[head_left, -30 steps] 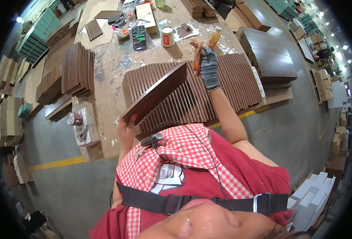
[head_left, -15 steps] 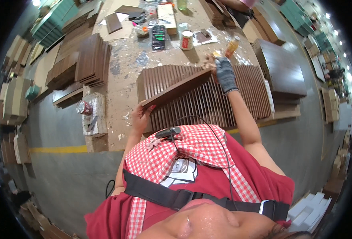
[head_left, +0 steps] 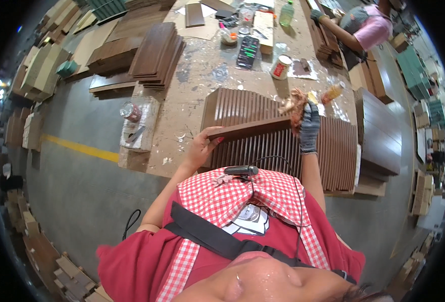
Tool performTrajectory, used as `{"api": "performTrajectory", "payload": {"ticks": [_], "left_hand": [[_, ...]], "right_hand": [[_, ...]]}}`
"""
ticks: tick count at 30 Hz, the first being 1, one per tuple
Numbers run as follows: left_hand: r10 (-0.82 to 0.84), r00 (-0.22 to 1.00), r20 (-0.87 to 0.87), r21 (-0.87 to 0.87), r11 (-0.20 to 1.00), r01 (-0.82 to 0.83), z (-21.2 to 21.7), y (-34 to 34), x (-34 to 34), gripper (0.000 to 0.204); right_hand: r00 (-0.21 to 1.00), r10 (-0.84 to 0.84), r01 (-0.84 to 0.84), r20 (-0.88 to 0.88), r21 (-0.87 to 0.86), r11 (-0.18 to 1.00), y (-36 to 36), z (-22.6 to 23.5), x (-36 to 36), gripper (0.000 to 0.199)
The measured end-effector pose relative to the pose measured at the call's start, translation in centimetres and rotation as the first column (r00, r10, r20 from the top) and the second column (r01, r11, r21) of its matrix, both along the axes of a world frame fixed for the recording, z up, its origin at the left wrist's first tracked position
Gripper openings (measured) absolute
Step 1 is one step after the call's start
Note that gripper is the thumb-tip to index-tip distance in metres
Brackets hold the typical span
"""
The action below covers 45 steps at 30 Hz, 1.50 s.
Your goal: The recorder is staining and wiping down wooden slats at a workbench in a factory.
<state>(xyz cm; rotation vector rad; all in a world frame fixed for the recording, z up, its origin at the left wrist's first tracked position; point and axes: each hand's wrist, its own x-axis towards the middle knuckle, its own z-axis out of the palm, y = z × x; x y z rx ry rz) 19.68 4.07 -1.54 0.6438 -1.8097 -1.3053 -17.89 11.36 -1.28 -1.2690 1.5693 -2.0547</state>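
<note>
Where the dark wooden board (head_left: pixel 250 130) half a second ago slanted up toward the far end, it now lies almost level, edge-on above the row of ribbed brown slats (head_left: pixel 262 146) standing on the workbench (head_left: pixel 202 85). Its near end is pinched in the bare left hand (head_left: pixel 202 148), thumb on top and fingers curled under. Its far end meets the gloved right hand (head_left: pixel 308 126), whose fingers are closed around a crumpled brownish rag (head_left: pixel 295 103) pressed against the board's tip; the rag has come up over the end since the earlier frame.

Just beyond the gloved fingers lie a small amber bottle (head_left: pixel 331 93) on its side and a white can with a red label (head_left: pixel 281 67). Farther off are a flat black rectangular device (head_left: pixel 247 52) and a green bottle (head_left: pixel 286 13). Left of the bare fingers, well apart, a round tin (head_left: pixel 130 111) sits on a pale block. Another person in a pink top (head_left: pixel 371 30) works at the far corner.
</note>
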Motion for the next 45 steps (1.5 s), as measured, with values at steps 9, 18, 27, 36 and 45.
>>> {"api": "performTrajectory", "payload": {"ticks": [9, 18, 27, 36, 45], "left_hand": [[0.068, 0.992, -0.103, -0.054, 0.996, -0.074, 0.4, 0.3, -0.6, 0.051], [-0.016, 0.961, -0.278, 0.075, 0.996, 0.038, 0.5, 0.8, -2.1, 0.037], [0.065, 0.984, -0.166, 0.082, 0.995, -0.052, 1.3, 1.6, -2.1, 0.04], [0.104, 0.99, -0.1, 0.15, 0.985, -0.088, 1.6, 2.2, -1.8, 0.052], [0.207, 0.976, 0.066, 0.026, 0.978, -0.209, 1.9, 1.6, -1.9, 0.048]], "right_hand": [[0.974, 0.017, -0.01, -0.227, 0.031, 0.999, 0.7, -3.6, -3.5, 0.037], [0.788, -0.149, 0.223, -0.597, 0.051, 0.973, 0.7, -5.0, -6.3, 0.04], [0.96, 0.037, -0.001, -0.278, 0.128, 0.992, 0.0, -4.7, -8.1, 0.04], [0.989, 0.127, -0.108, -0.072, 0.232, 0.967, -1.8, -7.5, -11.7, 0.047], [0.815, 0.46, -0.479, 0.352, -0.035, 0.877, -1.5, -9.1, -11.5, 0.031]]}}
